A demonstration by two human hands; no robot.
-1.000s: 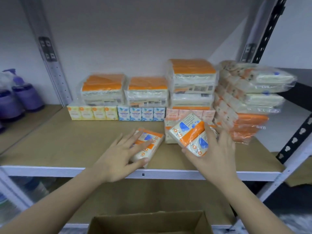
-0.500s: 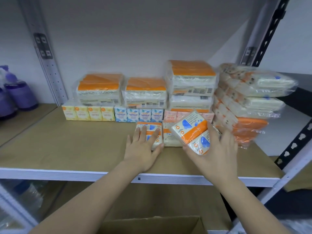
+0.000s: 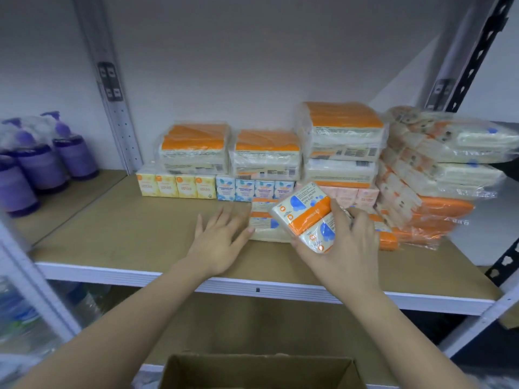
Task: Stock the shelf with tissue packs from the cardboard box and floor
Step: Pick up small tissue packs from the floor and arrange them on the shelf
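A pale wall backs the metal rack, and its brown shelf [image 3: 118, 228] already carries a good deal of stock. Your right hand [image 3: 349, 248] grips a tilted tissue pack [image 3: 306, 216], fingers curled round its right edge, holding it just above the front row. Your left hand [image 3: 222, 242] lies flat on the shelf board with fingers spread and straight, its fingertips touching the left side of a placed pack [image 3: 262, 220] that sits in front of the small boxes.

Behind these run a row of yellow boxes [image 3: 175, 186] and blue boxes [image 3: 254, 189], with orange-topped bundles [image 3: 266, 153] stacked on them. To the right leans a pile of bagged packs [image 3: 438, 175]. Purple bottles [image 3: 42, 164] stand on the neighbouring shelf at the left.

The cardboard box [image 3: 258, 372] sits below at the frame's bottom edge; its contents are hidden, so how many packs remain cannot be told. I judge the back row well filled and the front row barely begun, with the held pack likely next to go beside the placed one.
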